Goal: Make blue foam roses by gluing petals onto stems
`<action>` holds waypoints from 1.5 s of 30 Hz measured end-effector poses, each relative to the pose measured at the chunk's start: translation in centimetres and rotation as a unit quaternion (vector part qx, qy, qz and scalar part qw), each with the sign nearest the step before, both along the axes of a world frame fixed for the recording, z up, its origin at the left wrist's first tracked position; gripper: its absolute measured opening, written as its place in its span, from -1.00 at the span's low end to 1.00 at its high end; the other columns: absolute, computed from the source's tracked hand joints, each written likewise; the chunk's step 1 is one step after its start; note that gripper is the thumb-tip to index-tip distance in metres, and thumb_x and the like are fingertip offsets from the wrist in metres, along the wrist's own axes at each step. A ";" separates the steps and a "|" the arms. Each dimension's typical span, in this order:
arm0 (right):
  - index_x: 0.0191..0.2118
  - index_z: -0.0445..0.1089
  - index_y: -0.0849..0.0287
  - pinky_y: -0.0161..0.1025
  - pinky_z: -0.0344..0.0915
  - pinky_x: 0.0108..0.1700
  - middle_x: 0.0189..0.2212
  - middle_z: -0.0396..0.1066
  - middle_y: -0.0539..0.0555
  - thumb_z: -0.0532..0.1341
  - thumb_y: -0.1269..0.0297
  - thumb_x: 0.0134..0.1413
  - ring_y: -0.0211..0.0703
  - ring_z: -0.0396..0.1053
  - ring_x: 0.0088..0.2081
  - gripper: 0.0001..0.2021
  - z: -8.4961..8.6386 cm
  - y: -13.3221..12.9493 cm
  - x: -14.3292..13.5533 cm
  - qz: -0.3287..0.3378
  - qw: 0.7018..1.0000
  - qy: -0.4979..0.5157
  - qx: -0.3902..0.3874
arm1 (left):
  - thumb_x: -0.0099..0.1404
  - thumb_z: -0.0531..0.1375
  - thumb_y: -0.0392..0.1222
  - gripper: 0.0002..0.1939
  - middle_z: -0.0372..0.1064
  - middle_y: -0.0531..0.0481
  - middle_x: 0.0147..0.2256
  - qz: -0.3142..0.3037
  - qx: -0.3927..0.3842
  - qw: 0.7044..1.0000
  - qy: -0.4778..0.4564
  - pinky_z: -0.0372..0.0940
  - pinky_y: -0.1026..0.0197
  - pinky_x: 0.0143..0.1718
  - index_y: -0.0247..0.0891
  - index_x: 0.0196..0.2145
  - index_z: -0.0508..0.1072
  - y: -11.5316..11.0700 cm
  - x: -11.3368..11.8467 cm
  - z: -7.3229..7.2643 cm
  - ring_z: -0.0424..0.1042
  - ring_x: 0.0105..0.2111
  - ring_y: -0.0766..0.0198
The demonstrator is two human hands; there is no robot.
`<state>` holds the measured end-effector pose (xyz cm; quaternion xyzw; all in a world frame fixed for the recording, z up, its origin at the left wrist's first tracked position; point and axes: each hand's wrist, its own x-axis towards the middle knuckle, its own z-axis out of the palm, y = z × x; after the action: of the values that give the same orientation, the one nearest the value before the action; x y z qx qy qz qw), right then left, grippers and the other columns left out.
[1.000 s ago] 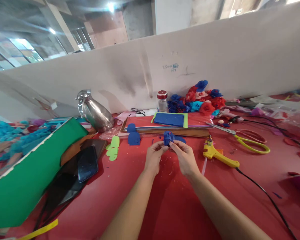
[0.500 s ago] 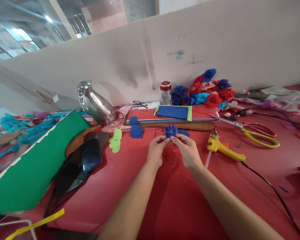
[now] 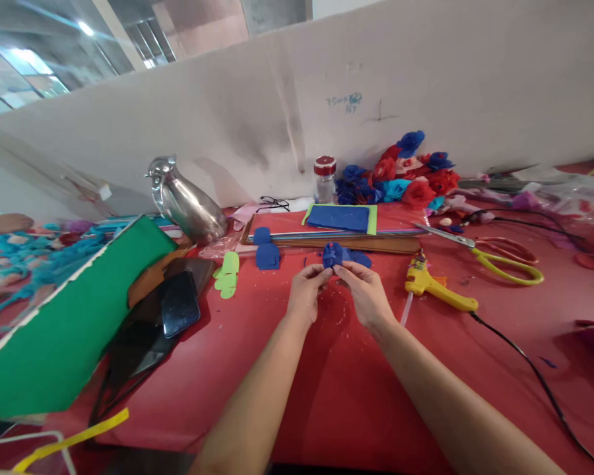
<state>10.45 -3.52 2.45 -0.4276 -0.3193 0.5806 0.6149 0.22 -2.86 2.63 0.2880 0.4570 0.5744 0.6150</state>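
Note:
A small dark blue flower [image 3: 332, 254] is held upright between both hands, above the red table [image 3: 327, 396]. My left hand [image 3: 305, 290] pinches its lower left edge with thumb and fingertips. On the lower right side, my right hand [image 3: 365, 290] grips the same flower, the two thumbs almost touching. Just behind the right fingers lie loose blue pieces [image 3: 360, 258]. To the left of the hands are blue cutouts [image 3: 268, 256] and light green cutouts [image 3: 227, 274]. A yellow glue gun [image 3: 438, 287] rests to the right of my right hand.
Scissors [image 3: 507, 260] lie at the right. Blue, red and pink flowers [image 3: 418, 185] are piled by the wall, beside a red-lidded jar [image 3: 325, 181]. A metal jug [image 3: 191, 204], a phone [image 3: 179, 303] and a green board [image 3: 84, 323] stand or lie at the left.
The flower has tilted, so more of its round face shows between the fingers. The whole view has shifted slightly. At the far left edge, a person's arm has come into view.

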 end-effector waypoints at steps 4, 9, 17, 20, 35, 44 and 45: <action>-0.47 0.52 0.15 -0.28 0.27 -0.27 -0.48 0.49 -0.02 0.41 0.17 -0.35 -0.29 0.33 -0.45 -0.77 0.2 0.0 0.0 0.012 1.000 0.011 0.016 | -0.29 0.43 -0.14 -0.67 0.26 0.17 -0.65 -0.015 0.008 1.000 -0.004 0.02 0.36 -0.55 -0.30 -0.61 0.38 0.2 -0.1 -0.2 0.20 -0.64 0.49; -0.48 0.51 0.14 -0.27 0.28 -0.30 -0.52 0.47 -0.04 0.41 0.18 -0.33 -0.29 0.32 -0.49 -0.79 0.1 0.0 -0.1 0.016 0.999 0.024 0.030 | -0.28 0.43 -0.15 -0.69 0.33 0.14 -0.63 -0.014 0.026 0.999 -0.012 0.08 0.35 -0.53 -0.30 -0.59 0.43 0.4 -0.2 -0.2 0.25 -0.62 0.47; -0.44 0.52 0.12 -0.28 0.27 -0.28 -0.52 0.48 -0.04 0.37 0.23 -0.22 -0.27 0.35 -0.46 -0.87 -0.2 0.1 0.0 0.025 0.997 0.002 0.077 | -0.27 0.44 -0.16 -0.73 0.40 0.10 -0.60 -0.011 0.067 0.997 -0.024 0.20 0.33 -0.39 -0.29 -0.59 0.49 0.5 -0.4 -0.4 0.33 -0.55 0.43; -0.44 0.51 0.12 -0.27 0.27 -0.29 -0.53 0.48 -0.04 0.36 0.23 -0.23 -0.26 0.35 -0.46 -0.86 -0.1 0.2 0.0 0.018 0.997 0.001 0.073 | -0.24 0.44 -0.15 -0.75 0.41 0.09 -0.58 -0.023 0.078 0.997 -0.013 0.21 0.32 -0.37 -0.28 -0.59 0.50 0.4 -0.3 -0.2 0.33 -0.53 0.42; -0.36 0.42 0.12 -0.25 0.27 -0.28 -0.44 0.43 -0.02 0.35 0.19 -0.22 -0.22 0.33 -0.40 -0.77 -0.4 0.2 0.1 -0.031 0.996 -0.040 0.079 | -0.16 0.41 -0.15 -0.77 0.36 0.10 -0.58 -0.016 0.068 0.997 0.028 0.13 0.34 -0.42 -0.29 -0.52 0.53 0.4 -0.4 -0.6 0.21 -0.56 0.47; -0.35 0.47 0.11 -0.19 0.29 -0.16 -0.19 0.24 0.12 0.26 0.15 -0.06 -0.07 0.27 -0.11 -0.83 0.1 -0.1 0.7 -0.079 0.948 -0.250 0.180 | -0.21 0.43 -0.10 -0.69 0.46 0.02 -0.53 -0.043 0.044 0.998 0.005 0.20 0.28 -0.28 -0.27 -0.46 0.58 0.2 -0.5 -0.1 0.35 -0.46 0.36; -0.33 0.46 0.11 -0.18 0.29 -0.14 -0.18 0.24 0.12 0.26 0.14 -0.06 -0.07 0.27 -0.12 -0.81 0.0 -0.1 0.7 -0.080 0.948 -0.254 0.175 | -0.20 0.43 -0.09 -0.70 0.47 0.01 -0.53 -0.051 0.049 0.998 0.007 0.21 0.27 -0.25 -0.28 -0.46 0.58 0.1 -0.4 -0.1 0.37 -0.43 0.34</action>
<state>11.12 -3.61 2.46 -0.4705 -0.5261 0.3365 0.6234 -0.20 -2.76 2.53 0.3442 0.4174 0.5622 0.6255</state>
